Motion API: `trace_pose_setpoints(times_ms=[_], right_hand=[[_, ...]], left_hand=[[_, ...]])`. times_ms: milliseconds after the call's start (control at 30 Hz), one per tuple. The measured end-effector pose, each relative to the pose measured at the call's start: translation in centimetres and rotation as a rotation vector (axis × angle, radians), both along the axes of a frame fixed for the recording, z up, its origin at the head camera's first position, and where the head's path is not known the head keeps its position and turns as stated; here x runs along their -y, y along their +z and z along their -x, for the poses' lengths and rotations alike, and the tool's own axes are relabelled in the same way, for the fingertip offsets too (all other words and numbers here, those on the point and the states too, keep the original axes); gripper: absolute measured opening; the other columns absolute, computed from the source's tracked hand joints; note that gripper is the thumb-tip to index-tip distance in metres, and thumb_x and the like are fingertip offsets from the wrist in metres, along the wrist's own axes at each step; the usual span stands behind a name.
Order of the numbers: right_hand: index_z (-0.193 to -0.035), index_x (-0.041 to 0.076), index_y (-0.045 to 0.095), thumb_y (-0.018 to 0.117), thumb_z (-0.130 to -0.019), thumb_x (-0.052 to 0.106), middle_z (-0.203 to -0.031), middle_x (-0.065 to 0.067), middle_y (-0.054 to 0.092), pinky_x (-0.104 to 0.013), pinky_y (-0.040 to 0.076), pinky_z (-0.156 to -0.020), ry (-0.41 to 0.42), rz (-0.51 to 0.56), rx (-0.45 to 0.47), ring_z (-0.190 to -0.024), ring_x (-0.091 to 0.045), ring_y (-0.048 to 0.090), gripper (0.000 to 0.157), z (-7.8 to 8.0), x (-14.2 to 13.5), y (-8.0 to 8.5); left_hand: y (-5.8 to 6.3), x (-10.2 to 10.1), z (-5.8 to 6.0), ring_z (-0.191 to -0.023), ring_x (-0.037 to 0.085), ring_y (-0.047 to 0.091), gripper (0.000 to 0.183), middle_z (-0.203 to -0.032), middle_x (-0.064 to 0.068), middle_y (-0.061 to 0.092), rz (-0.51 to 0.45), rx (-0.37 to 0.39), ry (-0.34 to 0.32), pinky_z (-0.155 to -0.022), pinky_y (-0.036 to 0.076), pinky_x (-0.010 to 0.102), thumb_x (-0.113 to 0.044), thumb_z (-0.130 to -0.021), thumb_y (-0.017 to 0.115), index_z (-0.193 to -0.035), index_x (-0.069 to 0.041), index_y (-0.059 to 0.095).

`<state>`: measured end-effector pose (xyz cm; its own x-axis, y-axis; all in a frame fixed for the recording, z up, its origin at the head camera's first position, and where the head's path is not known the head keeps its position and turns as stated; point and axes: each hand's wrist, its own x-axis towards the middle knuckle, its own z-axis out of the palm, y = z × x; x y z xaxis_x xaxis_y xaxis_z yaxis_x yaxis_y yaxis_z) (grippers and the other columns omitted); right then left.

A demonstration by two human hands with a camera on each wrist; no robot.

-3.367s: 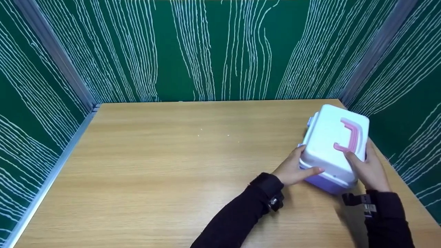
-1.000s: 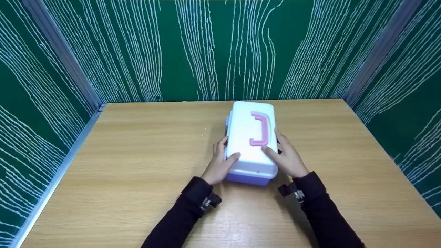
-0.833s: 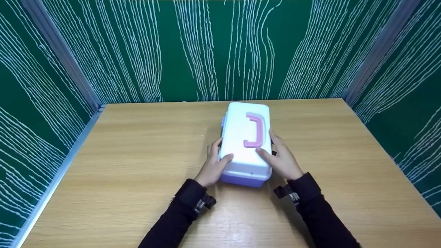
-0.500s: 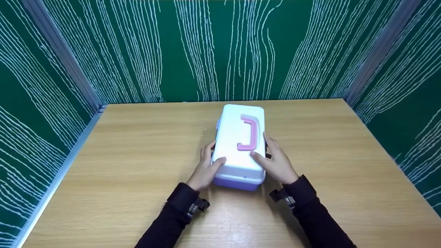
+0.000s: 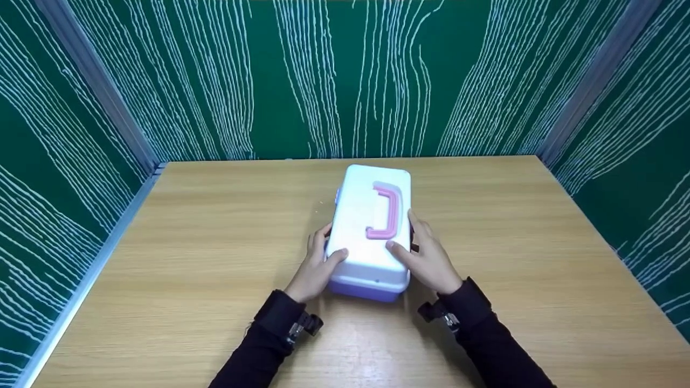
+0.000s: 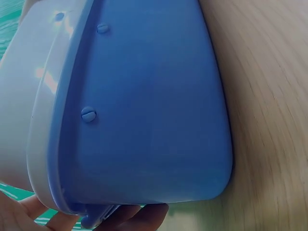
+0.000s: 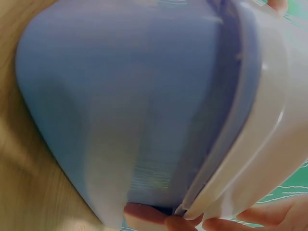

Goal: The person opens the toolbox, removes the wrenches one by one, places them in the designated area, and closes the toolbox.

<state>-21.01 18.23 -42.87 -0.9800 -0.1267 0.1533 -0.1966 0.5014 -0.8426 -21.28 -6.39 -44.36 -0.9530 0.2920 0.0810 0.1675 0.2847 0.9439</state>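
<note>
A lidded plastic storage box with a white lid (image 5: 356,215) and a violet-blue base (image 5: 364,291) stands upright near the middle of the table, its lid down. On top, a pink carrying handle (image 5: 393,215) lies folded flat. My left hand (image 5: 312,272) grips the box's left side, thumb over the lid's edge. Opposite it, my right hand (image 5: 431,264) holds the right side, thumb on the lid near the handle. The left wrist view shows fingers (image 6: 144,219) against the blue base (image 6: 149,106). Fingers (image 7: 147,216) also touch the base (image 7: 130,96) in the right wrist view.
The wooden table (image 5: 215,242) is bounded by green walls with white wavy lines (image 5: 280,108). Grey metal posts (image 5: 582,91) mark the back corners. A few tiny pale specks (image 5: 321,202) lie left of the box.
Both hands have carried the box from the table's right side leftwards to the middle. Over the last second it has shifted slightly further left and nearer me, still in both hands.
</note>
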Motion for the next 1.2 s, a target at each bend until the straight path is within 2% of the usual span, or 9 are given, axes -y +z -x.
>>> trace_pose_setpoints(times_ms=[167,333,433,533,633,700,800,967,1200], right_hand=[[-0.157,0.006,0.009,0.064,-0.093,0.037,-0.160,-0.025,0.018,-0.056,0.034,-0.113,0.024,0.030,0.013,-0.145,-0.041,0.025,0.090,-0.2,-0.2,0.1],[-0.157,0.006,0.011,0.063,-0.096,0.031,-0.160,-0.021,0.018,-0.051,0.038,-0.112,0.064,0.113,0.040,-0.146,-0.035,0.027,0.084,0.0,-0.8,0.1],[-0.156,0.006,0.018,0.060,-0.098,0.027,-0.159,-0.019,0.025,-0.054,0.038,-0.111,0.071,0.130,0.041,-0.144,-0.035,0.031,0.075,0.2,-1.3,0.2],[-0.154,0.003,0.024,0.056,-0.099,0.024,-0.155,-0.021,0.033,-0.056,0.036,-0.111,0.059,0.136,0.033,-0.141,-0.039,0.036,0.067,0.5,-1.8,0.4],[-0.152,-0.002,0.027,0.054,-0.100,0.021,-0.152,-0.025,0.036,-0.056,0.035,-0.113,0.041,0.152,0.034,-0.138,-0.042,0.039,0.063,0.8,-2.2,0.5],[-0.152,-0.004,0.026,0.054,-0.100,0.021,-0.152,-0.027,0.036,-0.055,0.034,-0.114,0.025,0.160,0.043,-0.138,-0.043,0.040,0.063,1.1,-2.5,0.6],[-0.151,-0.006,0.026,0.053,-0.101,0.020,-0.150,-0.029,0.037,-0.053,0.035,-0.113,0.000,0.169,0.055,-0.137,-0.044,0.041,0.063,1.6,-2.9,0.5],[-0.151,-0.006,0.025,0.050,-0.102,0.021,-0.148,-0.031,0.039,-0.048,0.043,-0.109,-0.025,0.178,0.100,-0.133,-0.042,0.045,0.062,2.4,-3.1,-0.1],[-0.151,-0.007,0.025,0.046,-0.103,0.022,-0.144,-0.031,0.043,-0.046,0.047,-0.104,-0.030,0.195,0.175,-0.125,-0.038,0.052,0.060,3.5,-3.0,-1.3]], left_hand=[[0.4,0.1,-0.1,-0.141,0.035,0.033,0.073,-0.154,0.016,0.023,0.016,0.008,-0.002,-0.116,0.028,0.056,-0.037,-0.097,0.052,-0.155,-0.011,0.017],[1.2,0.0,-0.3,-0.141,0.036,0.034,0.074,-0.153,0.018,0.028,0.093,-0.011,0.021,-0.116,0.028,0.055,-0.037,-0.097,0.054,-0.155,-0.009,0.019],[1.7,-0.3,-0.5,-0.145,0.036,0.028,0.074,-0.157,0.017,0.024,0.149,-0.053,0.050,-0.117,0.027,0.055,-0.036,-0.096,0.055,-0.155,-0.009,0.019],[2.1,-0.8,-0.8,-0.149,0.038,0.016,0.073,-0.159,0.016,0.020,0.216,-0.150,0.098,-0.118,0.021,0.059,-0.036,-0.094,0.057,-0.154,-0.009,0.025],[2.5,-1.7,-1.3,-0.150,0.043,0.007,0.071,-0.160,0.017,0.023,0.286,-0.305,0.127,-0.119,0.013,0.063,-0.038,-0.091,0.061,-0.149,-0.006,0.036],[2.8,-2.4,-1.6,-0.150,0.044,0.006,0.071,-0.159,0.017,0.028,0.342,-0.398,0.123,-0.119,0.010,0.062,-0.042,-0.090,0.062,-0.146,-0.004,0.041],[3.2,-3.6,-1.9,-0.150,0.041,0.013,0.075,-0.158,0.014,0.033,0.451,-0.506,0.090,-0.121,0.014,0.057,-0.050,-0.088,0.061,-0.145,-0.005,0.044],[3.3,-5.4,-2.3,-0.149,0.032,0.026,0.084,-0.155,0.011,0.039,0.676,-0.635,0.053,-0.121,0.021,0.050,-0.064,-0.087,0.056,-0.147,-0.007,0.042],[2.7,-7.1,-2.5,-0.140,0.030,0.042,0.088,-0.145,0.008,0.053,0.842,-0.734,0.095,-0.118,0.029,0.050,-0.076,-0.081,0.053,-0.142,-0.012,0.048]])
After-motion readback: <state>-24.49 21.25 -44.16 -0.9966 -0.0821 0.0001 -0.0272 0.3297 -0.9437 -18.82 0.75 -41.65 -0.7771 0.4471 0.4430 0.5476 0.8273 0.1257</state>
